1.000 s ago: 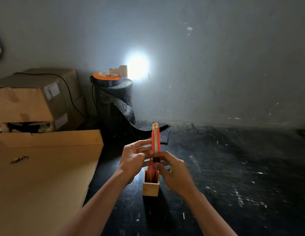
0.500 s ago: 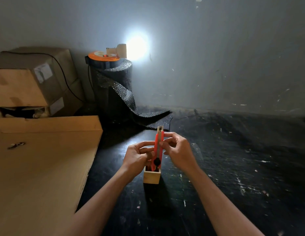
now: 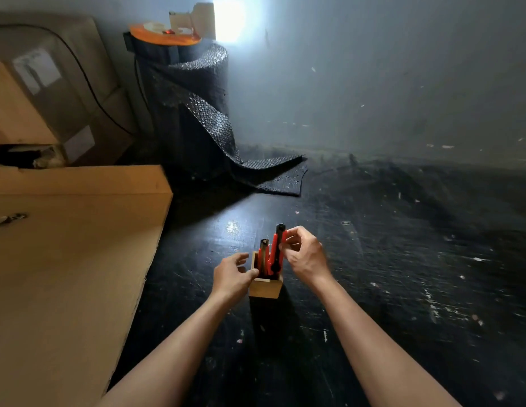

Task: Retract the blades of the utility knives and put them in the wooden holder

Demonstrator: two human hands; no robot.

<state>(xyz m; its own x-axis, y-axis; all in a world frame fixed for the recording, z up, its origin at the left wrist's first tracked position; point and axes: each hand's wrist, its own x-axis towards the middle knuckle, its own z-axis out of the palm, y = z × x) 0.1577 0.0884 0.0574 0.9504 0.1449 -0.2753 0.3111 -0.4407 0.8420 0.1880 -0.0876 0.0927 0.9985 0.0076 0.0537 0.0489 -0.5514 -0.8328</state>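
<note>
Wooden holder (image 3: 265,286): on black worktop (image 3: 388,274), holding two red utility knives upright. Taller utility knife (image 3: 277,250): upper end pinched by right hand (image 3: 305,257). Left hand (image 3: 234,276): fingers loosely spread, touching holder's left rim.

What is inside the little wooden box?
The wooden box holds red utility knives standing upright. One knife sits alone; the right hand pinches a taller knife going in. The box walls hide their lower ends and the bottom.
</note>
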